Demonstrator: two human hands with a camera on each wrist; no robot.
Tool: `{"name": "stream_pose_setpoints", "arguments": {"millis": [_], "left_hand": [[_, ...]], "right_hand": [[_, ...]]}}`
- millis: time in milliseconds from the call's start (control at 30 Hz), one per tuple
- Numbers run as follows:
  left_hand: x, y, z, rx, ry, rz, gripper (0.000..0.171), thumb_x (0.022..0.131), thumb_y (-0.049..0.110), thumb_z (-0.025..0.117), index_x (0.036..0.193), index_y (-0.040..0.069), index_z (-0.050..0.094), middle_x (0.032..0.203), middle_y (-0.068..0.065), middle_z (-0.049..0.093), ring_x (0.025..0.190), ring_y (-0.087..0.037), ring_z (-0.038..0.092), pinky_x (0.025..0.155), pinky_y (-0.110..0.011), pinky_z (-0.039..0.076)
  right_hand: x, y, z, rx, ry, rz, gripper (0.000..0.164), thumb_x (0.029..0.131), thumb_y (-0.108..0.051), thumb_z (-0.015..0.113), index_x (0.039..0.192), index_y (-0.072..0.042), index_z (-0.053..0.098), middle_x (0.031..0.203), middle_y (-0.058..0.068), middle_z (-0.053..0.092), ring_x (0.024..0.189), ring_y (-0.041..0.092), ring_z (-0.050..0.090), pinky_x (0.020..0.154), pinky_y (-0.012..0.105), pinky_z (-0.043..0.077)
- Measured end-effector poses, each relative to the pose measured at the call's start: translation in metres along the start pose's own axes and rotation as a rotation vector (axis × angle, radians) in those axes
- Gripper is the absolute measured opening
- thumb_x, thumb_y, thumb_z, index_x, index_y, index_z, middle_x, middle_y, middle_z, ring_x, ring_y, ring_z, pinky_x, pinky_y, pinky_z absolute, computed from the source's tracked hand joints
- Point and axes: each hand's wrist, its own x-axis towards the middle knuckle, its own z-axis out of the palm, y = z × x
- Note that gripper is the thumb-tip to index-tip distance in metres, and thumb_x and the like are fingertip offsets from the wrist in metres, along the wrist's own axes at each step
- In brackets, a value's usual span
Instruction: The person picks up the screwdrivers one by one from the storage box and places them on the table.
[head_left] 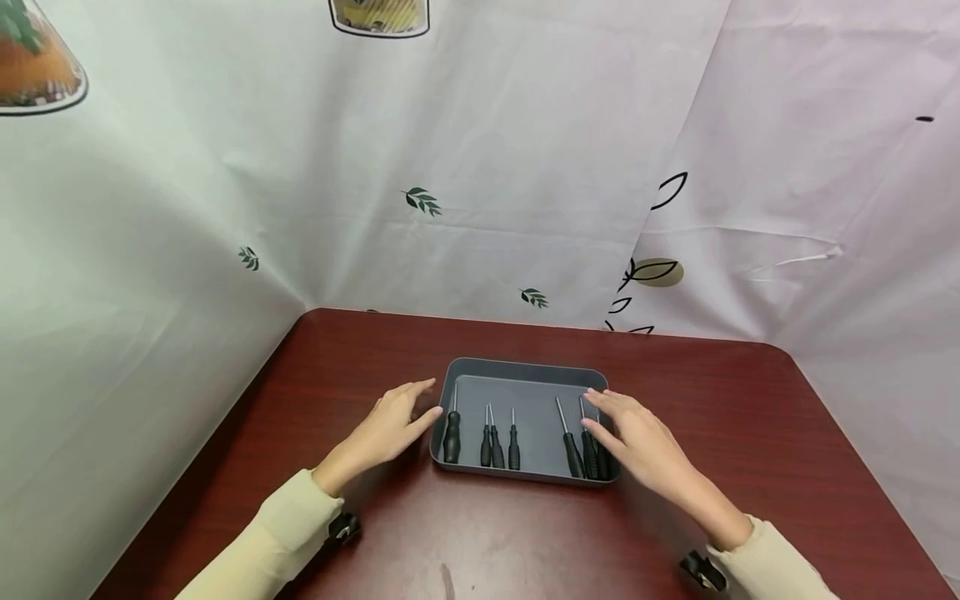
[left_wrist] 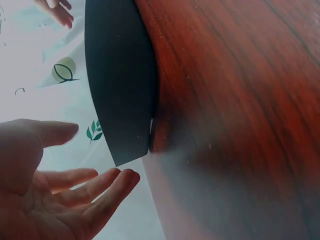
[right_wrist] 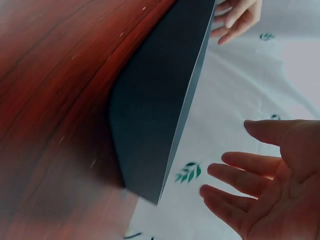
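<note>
A shallow grey tray (head_left: 525,372) lies on the table with several black-handled screwdrivers in it. At its left end is a larger screwdriver (head_left: 452,437); a group of small screwdrivers (head_left: 497,448) lies right of that, and more screwdrivers (head_left: 573,454) lie toward the right end. My left hand (head_left: 386,425) is at the tray's left side, fingers spread and nothing in them. Over the right rim is my right hand (head_left: 641,437), its fingers extended and partly covering the rightmost screwdrivers. Both wrist views show the tray's dark outer wall (left_wrist: 122,85) beside the fingers.
The tray stands on a reddish-brown wooden table (head_left: 360,350). White cloth (head_left: 487,142) printed with leaves hangs behind the table and along its sides. A small dark device (head_left: 343,527) sits at the left wrist, and another dark device (head_left: 703,571) at the right wrist.
</note>
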Motion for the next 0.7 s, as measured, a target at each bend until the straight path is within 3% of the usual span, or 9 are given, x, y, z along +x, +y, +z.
{"name": "stream_pose_setpoints", "arguments": {"millis": [100, 200, 300, 400, 567, 700], "left_hand": [[0.002, 0.001, 0.003, -0.023, 0.031, -0.027, 0.053, 0.098, 0.025, 0.066, 0.139, -0.005, 0.052, 0.127, -0.018, 0.063, 0.105, -0.029, 0.064, 0.093, -0.052, 0.053], [0.004, 0.003, 0.005, -0.065, 0.035, -0.066, 0.052, 0.097, 0.022, 0.068, 0.138, -0.006, 0.053, 0.124, -0.018, 0.064, 0.095, -0.024, 0.068, 0.086, -0.046, 0.057], [0.006, 0.003, 0.008, -0.098, 0.029, -0.092, 0.052, 0.096, 0.020, 0.069, 0.137, -0.007, 0.054, 0.122, -0.019, 0.065, 0.090, -0.021, 0.069, 0.081, -0.041, 0.060], [0.008, 0.003, 0.010, -0.105, 0.019, -0.101, 0.052, 0.095, 0.020, 0.070, 0.136, -0.008, 0.054, 0.122, -0.019, 0.065, 0.090, -0.021, 0.069, 0.080, -0.040, 0.061], [0.009, 0.004, 0.012, -0.090, 0.000, -0.098, 0.049, 0.095, 0.019, 0.070, 0.133, -0.009, 0.056, 0.117, -0.018, 0.067, 0.087, -0.019, 0.068, 0.078, -0.040, 0.060], [0.008, 0.005, 0.013, -0.100, -0.008, -0.104, 0.047, 0.095, 0.018, 0.070, 0.132, -0.008, 0.057, 0.110, -0.016, 0.069, 0.075, -0.012, 0.066, 0.074, -0.037, 0.060]], "right_hand": [[0.007, -0.007, 0.006, 0.029, 0.000, -0.024, 0.043, 0.096, -0.024, 0.069, 0.131, 0.002, 0.063, 0.138, 0.017, 0.057, 0.123, 0.036, 0.057, 0.097, 0.054, 0.052], [0.014, -0.014, 0.012, 0.078, -0.007, -0.046, 0.038, 0.094, -0.017, 0.071, 0.125, 0.005, 0.066, 0.128, 0.019, 0.062, 0.098, 0.027, 0.067, 0.079, 0.040, 0.060], [0.021, -0.018, 0.017, 0.133, -0.032, -0.044, 0.034, 0.092, -0.012, 0.073, 0.120, 0.006, 0.068, 0.114, 0.017, 0.065, 0.075, 0.012, 0.061, 0.062, 0.025, 0.056], [0.029, -0.021, 0.022, 0.236, -0.097, -0.021, 0.030, 0.093, -0.007, 0.071, 0.117, 0.011, 0.067, 0.098, 0.014, 0.066, 0.065, 0.010, 0.062, 0.056, 0.020, 0.054], [0.040, -0.023, 0.032, 0.493, -0.221, 0.099, 0.030, 0.093, -0.003, 0.069, 0.114, 0.018, 0.063, 0.078, 0.012, 0.063, 0.055, 0.019, 0.068, 0.053, 0.029, 0.061], [0.046, -0.027, 0.042, 0.631, -0.263, 0.209, 0.033, 0.092, -0.001, 0.069, 0.115, 0.021, 0.061, 0.076, 0.017, 0.063, 0.055, 0.023, 0.069, 0.054, 0.036, 0.062]]}}
